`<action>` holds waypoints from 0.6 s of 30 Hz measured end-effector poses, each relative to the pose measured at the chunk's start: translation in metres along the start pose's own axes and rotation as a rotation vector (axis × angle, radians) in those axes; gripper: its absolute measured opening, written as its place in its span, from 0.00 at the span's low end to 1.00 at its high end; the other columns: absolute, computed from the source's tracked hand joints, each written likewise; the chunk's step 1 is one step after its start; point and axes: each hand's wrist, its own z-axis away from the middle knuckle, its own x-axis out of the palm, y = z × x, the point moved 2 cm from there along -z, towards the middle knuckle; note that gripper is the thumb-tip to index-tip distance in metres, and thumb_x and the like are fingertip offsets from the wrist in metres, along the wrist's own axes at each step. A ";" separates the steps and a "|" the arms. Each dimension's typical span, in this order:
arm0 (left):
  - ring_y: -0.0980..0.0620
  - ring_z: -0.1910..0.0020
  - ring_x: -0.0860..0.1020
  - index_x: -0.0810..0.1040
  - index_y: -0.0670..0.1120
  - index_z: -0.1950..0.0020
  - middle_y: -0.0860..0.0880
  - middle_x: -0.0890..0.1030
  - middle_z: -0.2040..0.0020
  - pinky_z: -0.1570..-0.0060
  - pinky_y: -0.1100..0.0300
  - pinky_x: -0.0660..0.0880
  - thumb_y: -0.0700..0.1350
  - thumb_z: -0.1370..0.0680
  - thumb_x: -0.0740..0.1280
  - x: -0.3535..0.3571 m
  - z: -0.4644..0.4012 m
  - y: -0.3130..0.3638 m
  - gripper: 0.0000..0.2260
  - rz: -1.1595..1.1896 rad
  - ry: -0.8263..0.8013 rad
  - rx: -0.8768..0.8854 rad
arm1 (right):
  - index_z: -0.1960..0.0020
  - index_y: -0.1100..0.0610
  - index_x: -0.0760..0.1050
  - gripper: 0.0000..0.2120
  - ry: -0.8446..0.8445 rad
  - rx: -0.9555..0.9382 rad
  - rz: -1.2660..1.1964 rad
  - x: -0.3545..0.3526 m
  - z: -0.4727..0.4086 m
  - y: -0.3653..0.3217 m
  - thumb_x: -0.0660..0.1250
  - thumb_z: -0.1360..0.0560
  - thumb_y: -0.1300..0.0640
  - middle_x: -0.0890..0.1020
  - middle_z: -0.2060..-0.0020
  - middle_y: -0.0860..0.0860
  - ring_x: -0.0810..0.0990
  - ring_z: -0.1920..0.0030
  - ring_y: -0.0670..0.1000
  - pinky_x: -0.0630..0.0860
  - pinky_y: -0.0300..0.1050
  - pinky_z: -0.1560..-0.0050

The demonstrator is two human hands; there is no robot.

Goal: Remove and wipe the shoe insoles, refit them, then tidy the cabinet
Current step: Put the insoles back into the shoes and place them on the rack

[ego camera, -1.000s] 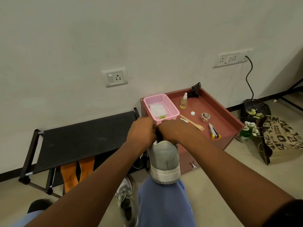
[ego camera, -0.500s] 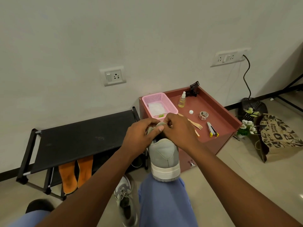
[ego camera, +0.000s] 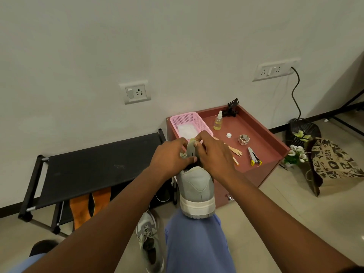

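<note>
A grey shoe [ego camera: 196,191] with a pale sole stands heel-down on my blue-clad knee. A grey insole [ego camera: 190,150] sticks up out of its opening. My left hand [ego camera: 169,159] pinches the insole from the left and my right hand [ego camera: 213,154] pinches it from the right, both just above the shoe's collar. The lower part of the insole is hidden inside the shoe. A second grey shoe [ego camera: 148,241] lies on the floor below my left arm.
A red-brown cabinet [ego camera: 262,154] behind the hands carries a pink basket [ego camera: 187,119] with white cloth, a spray bottle [ego camera: 218,121], a cap, tape, a wooden fork and a cutter. A black shoe rack [ego camera: 84,170] at left holds orange insoles [ego camera: 88,205]. A paper bag [ego camera: 332,164] stands right.
Both hands have risen from the shoe's opening, and the grey insole has come up out of the shoe between them.
</note>
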 end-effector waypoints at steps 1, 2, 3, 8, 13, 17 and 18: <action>0.48 0.45 0.83 0.75 0.53 0.31 0.49 0.83 0.40 0.42 0.50 0.81 0.60 0.23 0.73 -0.001 -0.003 0.003 0.24 -0.022 0.001 0.009 | 0.46 0.46 0.71 0.04 -0.023 -0.033 -0.020 -0.002 0.000 -0.001 0.59 0.17 0.47 0.83 0.58 0.50 0.79 0.60 0.54 0.75 0.47 0.64; 0.48 0.46 0.83 0.74 0.53 0.31 0.48 0.83 0.40 0.43 0.50 0.81 0.59 0.21 0.71 -0.001 -0.005 0.005 0.21 -0.046 0.003 0.024 | 0.47 0.45 0.72 0.04 -0.044 -0.050 -0.042 -0.004 0.000 0.000 0.60 0.18 0.46 0.83 0.58 0.48 0.79 0.59 0.53 0.77 0.48 0.63; 0.47 0.47 0.82 0.73 0.52 0.32 0.47 0.83 0.40 0.43 0.50 0.81 0.56 0.19 0.69 -0.001 -0.007 0.007 0.18 -0.070 0.003 0.042 | 0.47 0.45 0.72 0.04 -0.062 -0.043 -0.069 -0.005 0.000 0.000 0.63 0.19 0.46 0.83 0.58 0.47 0.80 0.59 0.52 0.78 0.49 0.62; 0.48 0.48 0.81 0.74 0.52 0.36 0.49 0.82 0.42 0.47 0.50 0.80 0.51 0.16 0.64 0.003 -0.002 0.003 0.09 -0.068 0.064 0.107 | 0.49 0.46 0.74 0.13 -0.228 0.125 -0.211 -0.010 0.000 0.004 0.72 0.32 0.50 0.83 0.56 0.46 0.82 0.56 0.50 0.80 0.49 0.58; 0.48 0.46 0.78 0.73 0.49 0.35 0.47 0.75 0.38 0.52 0.59 0.67 0.47 0.15 0.62 0.005 0.009 -0.001 0.09 -0.061 0.184 0.144 | 0.59 0.52 0.81 0.02 -0.238 0.109 -0.094 -0.004 -0.004 0.004 0.73 0.28 0.54 0.82 0.62 0.50 0.79 0.59 0.54 0.72 0.45 0.65; 0.47 0.45 0.79 0.74 0.47 0.31 0.44 0.78 0.37 0.49 0.59 0.68 0.48 0.14 0.60 0.010 0.020 -0.002 0.12 -0.045 0.255 0.116 | 0.58 0.52 0.83 0.04 -0.217 0.091 -0.046 -0.003 -0.007 0.000 0.71 0.25 0.56 0.83 0.63 0.51 0.78 0.61 0.53 0.68 0.42 0.68; 0.46 0.46 0.80 0.74 0.46 0.31 0.44 0.79 0.38 0.50 0.59 0.70 0.49 0.14 0.61 0.011 0.022 -0.002 0.13 -0.036 0.265 0.110 | 0.57 0.53 0.83 0.04 -0.210 0.074 -0.020 -0.004 -0.009 -0.002 0.70 0.25 0.57 0.83 0.62 0.52 0.78 0.61 0.54 0.71 0.43 0.67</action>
